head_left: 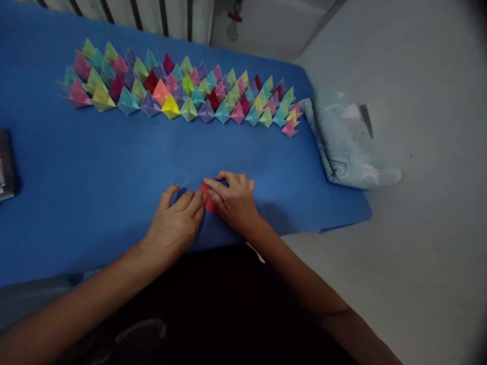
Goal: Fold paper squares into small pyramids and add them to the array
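Observation:
A small piece of red paper [211,204] lies on the blue surface [125,162] near its front edge. My left hand [177,220] is at its left side, fingers bent together and their tips on the paper's left edge. From the right, my right hand [235,198] presses on the paper's top and right part with its fingertips, covering some of it. Further back stand several rows of folded paper pieces [189,109] in pink, green, blue, purple, yellow and red.
A folded grey-green patterned cloth [342,147] lies at the right end, against a pale wall [429,126]. A dark object [6,165] sits at the far left edge. Pale slats [152,17] border the back.

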A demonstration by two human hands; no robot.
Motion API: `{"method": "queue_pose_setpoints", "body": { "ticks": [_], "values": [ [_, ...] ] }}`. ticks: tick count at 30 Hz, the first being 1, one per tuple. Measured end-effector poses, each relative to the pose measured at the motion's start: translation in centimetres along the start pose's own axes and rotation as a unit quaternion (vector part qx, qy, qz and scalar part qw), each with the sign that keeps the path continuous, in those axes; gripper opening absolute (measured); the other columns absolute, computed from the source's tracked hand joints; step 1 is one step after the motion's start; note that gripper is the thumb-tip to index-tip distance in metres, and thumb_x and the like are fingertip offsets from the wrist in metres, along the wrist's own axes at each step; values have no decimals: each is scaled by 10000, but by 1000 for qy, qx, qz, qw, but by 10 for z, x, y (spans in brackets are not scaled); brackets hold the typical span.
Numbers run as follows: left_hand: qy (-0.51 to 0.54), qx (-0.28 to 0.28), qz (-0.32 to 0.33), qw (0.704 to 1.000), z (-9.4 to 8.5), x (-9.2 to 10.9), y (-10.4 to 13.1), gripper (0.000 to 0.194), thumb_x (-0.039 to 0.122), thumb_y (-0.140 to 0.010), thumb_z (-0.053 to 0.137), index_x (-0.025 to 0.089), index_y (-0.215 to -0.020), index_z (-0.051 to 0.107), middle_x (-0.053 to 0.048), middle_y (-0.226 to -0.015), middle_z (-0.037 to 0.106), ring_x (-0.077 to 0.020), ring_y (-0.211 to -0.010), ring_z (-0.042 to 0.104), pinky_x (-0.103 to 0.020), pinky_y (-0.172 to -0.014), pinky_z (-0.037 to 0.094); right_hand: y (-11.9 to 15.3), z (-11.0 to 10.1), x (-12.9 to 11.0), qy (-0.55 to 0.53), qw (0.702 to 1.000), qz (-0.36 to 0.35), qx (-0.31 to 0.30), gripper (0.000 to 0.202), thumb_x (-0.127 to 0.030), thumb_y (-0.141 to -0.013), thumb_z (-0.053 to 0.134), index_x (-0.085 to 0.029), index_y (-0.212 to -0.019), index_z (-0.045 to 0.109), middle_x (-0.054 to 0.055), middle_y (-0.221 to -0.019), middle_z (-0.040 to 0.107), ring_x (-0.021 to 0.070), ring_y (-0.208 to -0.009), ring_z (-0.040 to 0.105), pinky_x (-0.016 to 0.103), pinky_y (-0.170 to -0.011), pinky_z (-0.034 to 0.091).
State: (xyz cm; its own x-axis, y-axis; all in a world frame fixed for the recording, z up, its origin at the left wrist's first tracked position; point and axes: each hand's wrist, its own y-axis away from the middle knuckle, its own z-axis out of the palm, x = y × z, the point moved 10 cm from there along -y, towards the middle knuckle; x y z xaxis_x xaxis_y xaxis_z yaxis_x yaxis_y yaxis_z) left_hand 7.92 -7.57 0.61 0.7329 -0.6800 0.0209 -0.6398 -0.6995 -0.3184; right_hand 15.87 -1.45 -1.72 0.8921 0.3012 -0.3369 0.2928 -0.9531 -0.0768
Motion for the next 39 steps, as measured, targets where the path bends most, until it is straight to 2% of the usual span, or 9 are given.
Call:
{"method": "queue_pose_setpoints", "body": {
  "ticks": [7,12,17,22,27,31,34,36,39],
  "values": [
    [9,-25,-23,999,1,-4,-12,426,31,-892,348,195,-1141,652,-94,-996,699,-247,-904,618,-548,-1014,361,-13,-10,17,-70,997,10,19,345,-372,-949,517,-294,-1266,630,66,-1185,612,247,-1051,522,414,-921,363],
    [0,-45,-34,998,3,-6,-18,392,60,-892,362,185,-1099,671,-82,-916,687,-242,-854,605,-541,-1015,356,9,-32,48,-161,981,41,99,281,-295,-922,530,-235,-1165,658,77,-1145,637,220,-1090,571,385,-957,418],
    [41,-62,-8,997,6,-16,-36,304,144,-903,407,219,-937,700,-94,-1010,684,-277,-982,592,-515,-939,388,31,-30,49,-158,983,28,89,232,-226,-874,562,-223,-1067,691,78,-1096,657,225,-1072,583,403,-964,419],
    [88,-176,27,980,30,-30,-68,181,197,-823,502,206,-822,683,-57,-1034,688,-233,-964,617,-397,-851,412,37,-34,49,-176,979,25,101,240,-203,-860,552,-226,-1054,692,77,-1102,659,227,-1084,584,408,-970,426],
    [109,-251,-57,960,45,-54,-86,288,238,-669,614,218,-947,686,-45,-878,704,-222,-792,642,-325,-712,440,39,-35,53,-188,976,15,111,239,-209,-848,562,-238,-1046,694,74,-1087,661,229,-1070,595,412,-966,439],
    [168,-284,-156,931,53,-73,-78,534,292,-584,690,191,-1107,650,-25,-756,696,-202,-634,621,-271,-563,413,40,-35,54,-186,975,15,117,225,-202,-837,572,-217,-1026,693,81,-1077,664,228,-1062,600,411,-960,445],
    [236,-283,-209,906,56,-82,-64,317,313,-552,704,213,-852,688,23,-577,631,-171,-518,569,-260,-507,386,40,-35,55,-197,974,22,114,216,-207,-831,581,-220,-1016,691,79,-1081,665,230,-1070,599,427,-970,439],
    [347,-271,-251,862,56,-83,-51,171,339,-552,709,220,-657,646,31,-536,608,-161,-508,561,-260,-507,400,41,-37,57,-233,964,37,118,213,-228,-830,583,-222,-1014,690,77,-1080,666,223,-1052,603,421,-959,449],
    [539,-195,-334,748,47,-84,-32,206,371,-560,756,212,-631,646,18,-609,648,-162,-582,598,-282,-583,463,43,-36,63,-358,921,99,117,261,-317,-821,602,-211,-1047,678,72,-1044,676,201,-958,626,375,-872,495]
  ]
}}
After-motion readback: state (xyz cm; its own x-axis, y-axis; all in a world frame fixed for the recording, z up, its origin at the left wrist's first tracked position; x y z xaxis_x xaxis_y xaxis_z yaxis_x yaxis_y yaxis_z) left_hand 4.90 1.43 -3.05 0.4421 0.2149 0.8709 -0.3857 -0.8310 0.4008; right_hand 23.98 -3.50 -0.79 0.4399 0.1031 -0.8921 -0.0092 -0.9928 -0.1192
